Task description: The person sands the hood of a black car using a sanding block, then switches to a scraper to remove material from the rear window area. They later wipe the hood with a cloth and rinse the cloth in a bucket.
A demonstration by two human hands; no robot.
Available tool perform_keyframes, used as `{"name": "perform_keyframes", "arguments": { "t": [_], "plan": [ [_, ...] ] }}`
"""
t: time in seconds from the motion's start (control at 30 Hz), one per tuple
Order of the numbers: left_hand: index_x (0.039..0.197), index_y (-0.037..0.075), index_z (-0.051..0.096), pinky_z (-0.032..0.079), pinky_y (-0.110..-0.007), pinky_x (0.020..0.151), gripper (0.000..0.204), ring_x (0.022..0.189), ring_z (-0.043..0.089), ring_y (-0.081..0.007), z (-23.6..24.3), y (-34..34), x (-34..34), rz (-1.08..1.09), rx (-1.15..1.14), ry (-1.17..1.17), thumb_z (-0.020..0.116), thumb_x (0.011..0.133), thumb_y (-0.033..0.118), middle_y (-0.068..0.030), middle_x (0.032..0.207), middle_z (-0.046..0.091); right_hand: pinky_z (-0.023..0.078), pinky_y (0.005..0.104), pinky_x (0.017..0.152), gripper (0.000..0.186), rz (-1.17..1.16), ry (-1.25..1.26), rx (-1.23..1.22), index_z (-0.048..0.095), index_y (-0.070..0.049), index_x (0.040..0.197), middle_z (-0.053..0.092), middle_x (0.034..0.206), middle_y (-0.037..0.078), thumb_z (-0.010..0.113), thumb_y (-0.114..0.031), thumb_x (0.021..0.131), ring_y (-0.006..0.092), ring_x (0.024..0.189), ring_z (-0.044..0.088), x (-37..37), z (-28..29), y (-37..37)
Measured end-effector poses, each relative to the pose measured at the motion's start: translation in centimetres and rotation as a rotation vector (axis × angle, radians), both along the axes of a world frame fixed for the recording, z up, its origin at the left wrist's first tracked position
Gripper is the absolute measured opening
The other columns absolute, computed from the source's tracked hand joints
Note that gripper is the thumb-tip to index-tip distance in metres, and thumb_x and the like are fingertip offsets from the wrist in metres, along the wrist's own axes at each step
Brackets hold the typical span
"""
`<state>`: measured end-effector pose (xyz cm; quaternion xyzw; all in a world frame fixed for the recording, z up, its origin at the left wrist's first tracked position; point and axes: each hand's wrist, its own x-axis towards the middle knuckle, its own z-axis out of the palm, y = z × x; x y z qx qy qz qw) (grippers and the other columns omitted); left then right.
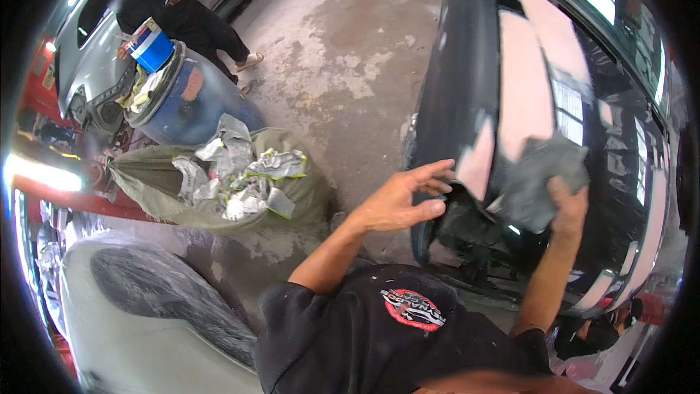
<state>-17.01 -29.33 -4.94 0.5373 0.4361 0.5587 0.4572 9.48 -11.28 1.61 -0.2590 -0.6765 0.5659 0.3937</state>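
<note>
My right hand grips a crumpled dark grey sheet, blurred by motion; whether it is cloth or abrasive paper I cannot tell. The sheet hangs over the black car body, which carries pale pink patches. My left hand is raised near the body's corner, fingers spread and nothing in them. Just right of that hand gapes a dark opening in the bodywork.
A green sack of crumpled masking paper stands at left, before a blue drum. A person in dark clothes stands beside a blue-and-white box. A grey car part lies at lower left.
</note>
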Motion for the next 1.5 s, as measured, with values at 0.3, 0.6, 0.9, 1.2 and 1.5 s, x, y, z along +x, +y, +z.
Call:
{"name": "perform_keyframes", "arguments": {
  "t": [0.3, 0.6, 0.9, 1.2, 1.5],
  "plan": [
    [0.132, 0.0, 0.051, 0.051, -0.032, 0.088, 0.042, 0.1, 0.062, -0.0136, -3.7, -5.7, -12.9, 0.035, -0.414, -0.209, 0.064, 0.094, 0.015, -0.0075, 0.114, 0.065, 0.05, 0.0312, 0.077, 0.038, 0.196, -0.336, -0.431, 0.068, 0.003, 0.106, 0.069, 0.094, 0.006, 0.079, -0.023, 0.08, 0.0121, 0.085, 0.06, -19.4, -4.3, -12.4],
    [0.125, 0.001, 0.055, 0.046, -0.03, 0.094, 0.03, 0.104, 0.06, -0.0136, -3.8, 0.5, -18.4, 0.07, -0.261, -0.489, 0.059, 0.097, 0.011, -0.0067, 0.116, 0.065, 0.047, 0.0354, 0.092, 0.054, -0.108, -0.046, -0.263, 0.058, 0.001, 0.12, 0.065, 0.109, 0.007, 0.078, -0.004, 0.071, 0.0164, 0.104, 0.059, -21.6, -1.3, -6.7],
    [0.121, 0.001, 0.054, 0.047, -0.027, 0.086, 0.027, 0.096, 0.059, -0.0126, -0.5, 20.8, -24.7, 0.103, -0.054, -0.256, 0.058, 0.094, 0.005, -0.0066, 0.109, 0.064, 0.043, 0.0263, 0.04, 0.03, -0.848, 0.565, -0.179, 0.056, -0.008, 0.114, 0.064, 0.088, 0.003, 0.058, -0.03, 0.094, 0.0128, 0.064, 0.063, -13.5, 3.1, 6.7],
    [0.12, -0.002, 0.054, 0.048, -0.031, 0.088, 0.033, 0.097, 0.06, -0.0175, 7.4, 44.2, -30.3, 0.211, 0.333, -0.257, 0.065, 0.089, 0.004, -0.0106, 0.113, 0.062, 0.044, 0.0234, 0.045, 0.041, -1.223, 0.453, 0.024, 0.054, -0.004, 0.114, 0.063, 0.09, 0.005, 0.072, -0.005, 0.078, 0.0121, 0.066, 0.061, -13.8, 5.3, 12.4],
    [0.12, -0.009, 0.052, 0.05, -0.034, 0.088, 0.035, 0.1, 0.059, -0.02, 12.0, 70.4, -31.5, 0.156, 0.795, -0.297, 0.063, 0.093, 0.01, -0.0161, 0.117, 0.06, 0.046, 0.0277, 0.048, 0.019, -1.517, 0.276, 0.083, 0.061, 0.004, 0.099, 0.064, 0.078, 0.011, 0.061, -0.012, 0.088, 0.0172, 0.06, 0.062, -21.6, 5.9, 22.5]
  ]
}}
